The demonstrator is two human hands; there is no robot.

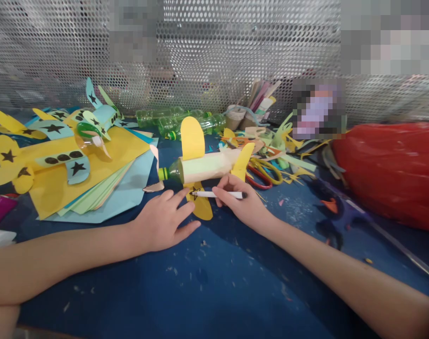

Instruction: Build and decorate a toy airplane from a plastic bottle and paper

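A bottle airplane (203,167) with a pale paper wrap, green cap and yellow paper wings lies on the blue table (214,282). My right hand (240,202) is closed round a white marker (216,194) whose tip touches a black star on the near yellow wing (202,207). My left hand (163,221) lies flat beside it, fingers spread, fingertips resting at the wing's edge.
Finished paper planes (41,157) with black stars sit on a stack of coloured paper (94,183) at the left. Empty plastic bottles (175,121), scissors (262,174) and paper scraps lie behind. A red bag (394,169) fills the right. A perforated metal wall (214,56) stands behind.
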